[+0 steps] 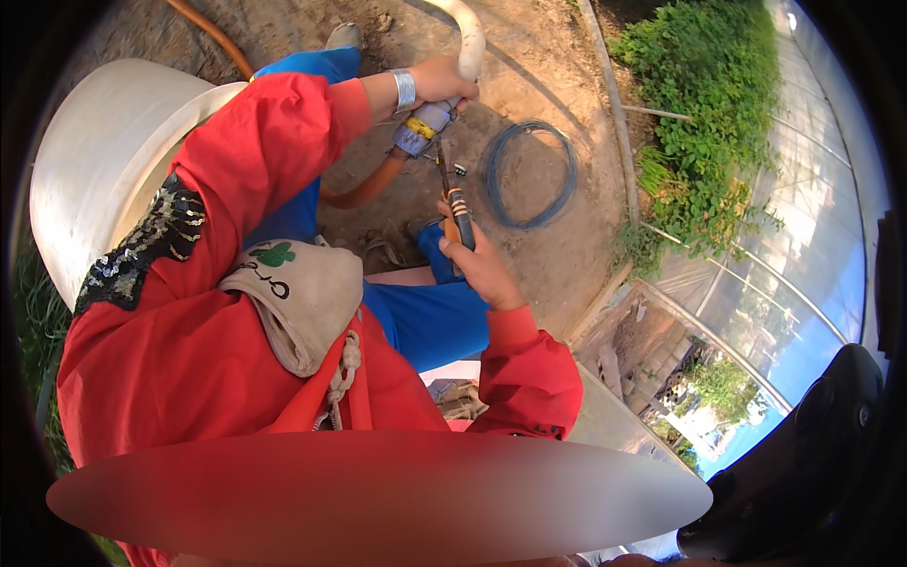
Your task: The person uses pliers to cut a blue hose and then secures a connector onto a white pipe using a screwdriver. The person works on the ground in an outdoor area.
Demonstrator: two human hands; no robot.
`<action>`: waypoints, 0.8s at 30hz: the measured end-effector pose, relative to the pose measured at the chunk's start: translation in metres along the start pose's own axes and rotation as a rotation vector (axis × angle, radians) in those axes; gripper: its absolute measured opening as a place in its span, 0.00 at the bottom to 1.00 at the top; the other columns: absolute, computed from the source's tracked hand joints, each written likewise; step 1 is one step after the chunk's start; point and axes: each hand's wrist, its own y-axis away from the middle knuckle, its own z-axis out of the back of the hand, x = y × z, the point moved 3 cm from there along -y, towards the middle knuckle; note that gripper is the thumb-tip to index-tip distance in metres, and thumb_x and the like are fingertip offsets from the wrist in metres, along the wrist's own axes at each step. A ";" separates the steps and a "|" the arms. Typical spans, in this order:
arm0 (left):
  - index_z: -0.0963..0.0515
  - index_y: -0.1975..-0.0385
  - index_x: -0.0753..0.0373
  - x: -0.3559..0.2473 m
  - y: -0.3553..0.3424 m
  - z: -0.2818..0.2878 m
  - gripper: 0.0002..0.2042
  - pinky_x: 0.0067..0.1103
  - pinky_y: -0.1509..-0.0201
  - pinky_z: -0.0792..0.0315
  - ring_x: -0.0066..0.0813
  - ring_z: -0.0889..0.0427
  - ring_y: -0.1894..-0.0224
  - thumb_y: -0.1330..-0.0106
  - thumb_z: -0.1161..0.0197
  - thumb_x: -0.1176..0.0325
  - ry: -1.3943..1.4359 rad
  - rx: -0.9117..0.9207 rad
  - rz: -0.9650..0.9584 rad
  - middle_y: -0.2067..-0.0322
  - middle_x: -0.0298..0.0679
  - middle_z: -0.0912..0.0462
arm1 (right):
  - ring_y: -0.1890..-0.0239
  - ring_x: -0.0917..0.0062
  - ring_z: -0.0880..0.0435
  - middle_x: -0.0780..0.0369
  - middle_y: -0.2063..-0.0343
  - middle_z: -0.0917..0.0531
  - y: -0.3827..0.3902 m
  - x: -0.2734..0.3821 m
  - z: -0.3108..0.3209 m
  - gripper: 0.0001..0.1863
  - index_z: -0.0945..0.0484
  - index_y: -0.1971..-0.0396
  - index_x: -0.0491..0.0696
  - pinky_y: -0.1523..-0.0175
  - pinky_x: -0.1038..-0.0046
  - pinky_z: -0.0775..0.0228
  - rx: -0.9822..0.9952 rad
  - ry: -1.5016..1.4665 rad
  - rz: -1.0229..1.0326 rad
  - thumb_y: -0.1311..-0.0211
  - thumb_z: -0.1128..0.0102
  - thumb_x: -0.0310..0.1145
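My left hand [442, 81], with a silvery band at its wrist, is closed around the lower end of a thick white hose [470, 42]. Just below its fingers is a grey-violet hose joint [425, 128] wrapped with a yellow band. An orange hose [373, 184] runs from the joint toward my legs. My right hand [484, 266] is closed on the black-and-orange handle of a screwdriver-like tool [460, 215]. Its slim dark shaft points up beside the joint; whether the tip touches it I cannot tell.
A coil of blue-grey wire [491, 175] lies on the dirt floor to the right. On the left stands a large whitish tub [104, 170]. Green plants [704, 113] grow beyond a pale pipe edging [619, 118], beside a translucent sheet wall [817, 180].
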 end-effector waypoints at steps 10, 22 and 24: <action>0.27 0.72 0.64 0.004 -0.003 0.002 0.05 0.22 0.76 0.27 0.23 0.24 0.81 0.43 0.39 0.71 -0.008 -0.032 0.035 0.82 0.36 0.23 | 0.59 0.83 0.30 0.66 0.55 0.26 0.005 0.012 -0.002 0.31 0.37 0.34 0.50 0.52 0.80 0.36 -0.011 0.071 -0.018 0.39 0.44 0.34; 0.27 0.74 0.66 -0.006 0.011 -0.001 0.06 0.23 0.76 0.27 0.25 0.23 0.82 0.45 0.39 0.71 -0.195 -0.082 -0.067 0.83 0.37 0.22 | 0.67 0.80 0.25 0.63 0.65 0.26 0.006 0.009 -0.018 0.17 0.29 0.53 0.48 0.57 0.76 0.31 -0.013 -0.380 -0.132 0.44 0.44 0.28; 0.27 0.72 0.67 -0.006 0.016 -0.007 0.08 0.24 0.76 0.27 0.26 0.22 0.82 0.46 0.38 0.70 -0.321 -0.060 -0.090 0.83 0.38 0.21 | 0.68 0.79 0.25 0.63 0.67 0.27 0.007 0.011 -0.027 0.13 0.29 0.58 0.48 0.60 0.74 0.30 0.108 -0.441 -0.198 0.45 0.45 0.28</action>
